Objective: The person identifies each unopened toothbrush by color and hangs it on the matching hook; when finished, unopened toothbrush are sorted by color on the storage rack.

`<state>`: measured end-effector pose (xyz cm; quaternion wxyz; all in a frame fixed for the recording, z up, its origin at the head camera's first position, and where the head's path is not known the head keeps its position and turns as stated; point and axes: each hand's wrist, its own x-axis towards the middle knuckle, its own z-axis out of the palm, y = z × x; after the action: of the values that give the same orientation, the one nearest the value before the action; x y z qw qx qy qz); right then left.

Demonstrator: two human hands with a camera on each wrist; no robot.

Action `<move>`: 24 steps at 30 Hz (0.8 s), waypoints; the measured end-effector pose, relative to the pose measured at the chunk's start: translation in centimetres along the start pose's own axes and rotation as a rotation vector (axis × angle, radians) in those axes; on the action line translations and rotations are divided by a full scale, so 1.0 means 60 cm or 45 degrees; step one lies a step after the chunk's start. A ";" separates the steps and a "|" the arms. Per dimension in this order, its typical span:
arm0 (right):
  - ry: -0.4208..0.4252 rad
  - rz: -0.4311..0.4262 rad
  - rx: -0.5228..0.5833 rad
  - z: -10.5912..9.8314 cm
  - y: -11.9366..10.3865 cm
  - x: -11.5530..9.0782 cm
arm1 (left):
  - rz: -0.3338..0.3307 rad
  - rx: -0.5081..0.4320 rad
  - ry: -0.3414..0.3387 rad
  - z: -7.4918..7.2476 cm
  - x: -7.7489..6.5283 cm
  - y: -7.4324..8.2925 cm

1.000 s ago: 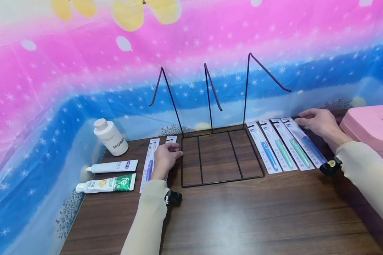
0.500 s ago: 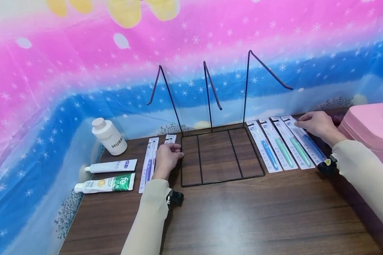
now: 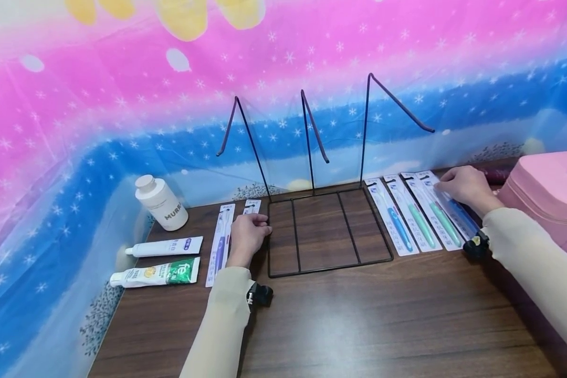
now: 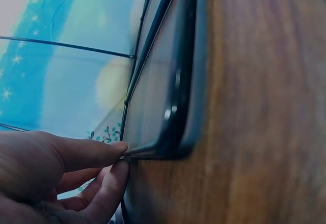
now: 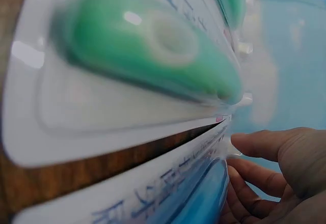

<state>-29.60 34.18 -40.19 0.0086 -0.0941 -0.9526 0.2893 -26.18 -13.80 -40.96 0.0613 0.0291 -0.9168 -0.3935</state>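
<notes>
My left hand pinches the left bar of a black wire rack, thumb and finger meeting on it in the left wrist view. At the right, my right hand pinches the edge of a packaged blue toothbrush, the rightmost of the row. Left of it lie two packs with green toothbrushes and another blue toothbrush pack beside the rack. Under and beside the left hand are a purple toothbrush pack and a second pack, mostly hidden.
A white bottle stands at the back left, with a white toothpaste tube and a green-and-white tube before it. A pink case sits at the right. A patterned cloth backs the table.
My right hand has shifted slightly left with the rightmost blue toothbrush pack, closer to the green one. My left hand stays at the rack. The head view has shifted slightly.
</notes>
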 end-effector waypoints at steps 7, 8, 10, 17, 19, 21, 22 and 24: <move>0.037 -0.034 -0.042 -0.008 -0.001 0.001 | -0.001 -0.023 0.003 0.001 0.000 0.008; 0.038 -0.032 -0.043 -0.009 0.000 0.001 | 0.001 -0.024 0.000 0.002 -0.001 0.008; 0.039 -0.030 -0.043 -0.009 0.000 0.001 | -0.008 -0.022 -0.006 0.003 -0.001 0.008; 0.119 -0.046 -0.008 -0.022 -0.016 -0.016 | 0.001 -0.007 0.013 0.003 -0.004 0.005; 0.132 -0.039 0.012 -0.030 -0.024 -0.025 | 0.010 -0.002 0.012 0.003 -0.004 0.003; 0.140 -0.047 0.021 -0.037 -0.033 -0.034 | 0.009 0.002 0.014 0.004 -0.004 0.001; 0.144 -0.056 0.021 -0.041 -0.037 -0.038 | 0.009 0.004 0.015 0.004 -0.004 0.000; 0.145 -0.080 0.028 -0.047 -0.046 -0.047 | 0.001 0.006 0.013 0.002 -0.006 -0.001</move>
<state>-27.12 32.98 -36.19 0.0728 -0.0805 -0.9498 0.2935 -25.85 -13.70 -41.12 0.0660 0.0307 -0.9174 -0.3912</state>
